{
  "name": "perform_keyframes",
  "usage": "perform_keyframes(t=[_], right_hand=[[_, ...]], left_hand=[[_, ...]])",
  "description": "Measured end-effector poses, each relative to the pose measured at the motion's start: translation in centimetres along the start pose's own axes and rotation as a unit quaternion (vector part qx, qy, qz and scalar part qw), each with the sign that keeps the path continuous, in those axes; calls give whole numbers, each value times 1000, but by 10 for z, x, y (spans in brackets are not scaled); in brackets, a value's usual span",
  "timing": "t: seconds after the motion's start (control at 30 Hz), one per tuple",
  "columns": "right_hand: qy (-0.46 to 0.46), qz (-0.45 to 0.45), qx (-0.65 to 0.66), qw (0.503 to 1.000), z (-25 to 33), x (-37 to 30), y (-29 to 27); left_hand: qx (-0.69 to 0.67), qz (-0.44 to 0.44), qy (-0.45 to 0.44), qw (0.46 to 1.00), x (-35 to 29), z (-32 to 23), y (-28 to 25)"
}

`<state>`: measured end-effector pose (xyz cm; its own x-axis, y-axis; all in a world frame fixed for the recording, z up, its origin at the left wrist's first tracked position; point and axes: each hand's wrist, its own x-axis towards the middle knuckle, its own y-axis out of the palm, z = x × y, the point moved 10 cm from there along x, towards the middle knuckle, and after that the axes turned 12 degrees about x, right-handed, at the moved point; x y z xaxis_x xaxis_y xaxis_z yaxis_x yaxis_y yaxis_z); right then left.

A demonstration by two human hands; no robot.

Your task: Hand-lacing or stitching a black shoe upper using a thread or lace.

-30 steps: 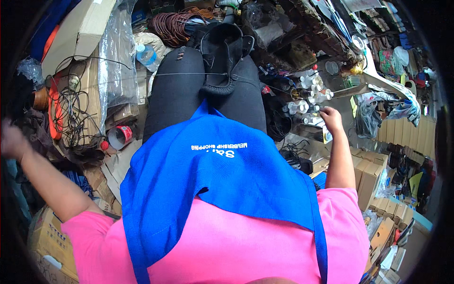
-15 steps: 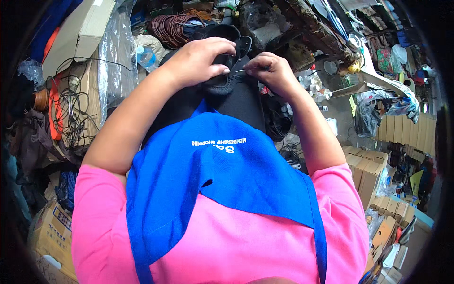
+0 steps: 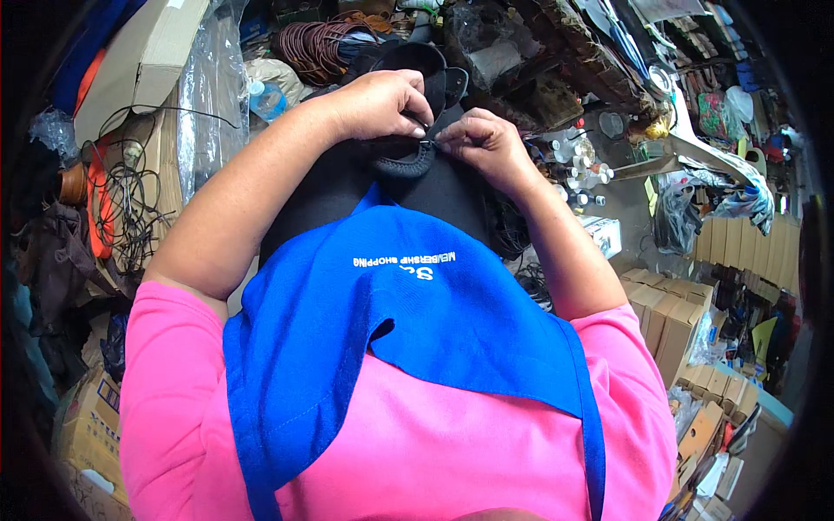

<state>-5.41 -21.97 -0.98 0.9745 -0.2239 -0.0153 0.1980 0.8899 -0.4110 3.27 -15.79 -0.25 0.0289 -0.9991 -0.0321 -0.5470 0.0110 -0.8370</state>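
Note:
A black shoe (image 3: pixel 404 167) with a stitched toe rests on my black-clad lap, its opening facing up and away from me. My left hand (image 3: pixel 380 106) is closed on its left and upper edge, the thumb and fingers bent into the opening. At the right edge my right hand (image 3: pixel 486 146) is closed in a pinch, its fingertips almost meeting the left thumb. The thin, bright needle that showed between those fingers earlier is mostly hidden at the shoe's edge. A blue apron (image 3: pixel 404 321) covers my front below the shoe.
A coil of brown cord (image 3: pixel 317 50) and a plastic bottle (image 3: pixel 267 100) lie beyond my left arm. Tangled black wire (image 3: pixel 130 195) hangs by cardboard at the left. Small bottles (image 3: pixel 578 161) and stacked boxes (image 3: pixel 665 321) stand on the right.
My right hand has come in to the shoe's edge, close to my left thumb. The left fingers have curled further over the opening. The needle shows less than before.

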Motion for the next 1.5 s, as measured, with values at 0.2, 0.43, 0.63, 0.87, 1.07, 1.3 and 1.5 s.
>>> perform_keyframes(t=[0.2, 0.43, 0.63, 0.87, 1.07, 1.3, 1.5], right_hand=[[-59, -17, -63, 996, 15, -8, 2], [-80, -8, -150, 985, 27, -12, 6], [-149, 66, -394, 904, 75, -11, 36], [-126, 131, -460, 869, 63, 5, 56], [-72, 92, -381, 917, 59, 9, 45], [37, 10, -85, 996, 15, 8, 18], [291, 27, 289, 912, -24, -24, 9]], left_hand=[[13, 32, 31, 999, -4, -2, 7], [55, 55, 44, 996, -8, -8, 10], [96, 39, 64, 993, -11, -12, 9], [60, -64, 51, 995, -4, -3, -1], [10, -82, 44, 996, -3, 3, -4], [65, -171, -5, 983, -20, -3, -17], [-94, -42, -141, 985, -89, 15, 5]])
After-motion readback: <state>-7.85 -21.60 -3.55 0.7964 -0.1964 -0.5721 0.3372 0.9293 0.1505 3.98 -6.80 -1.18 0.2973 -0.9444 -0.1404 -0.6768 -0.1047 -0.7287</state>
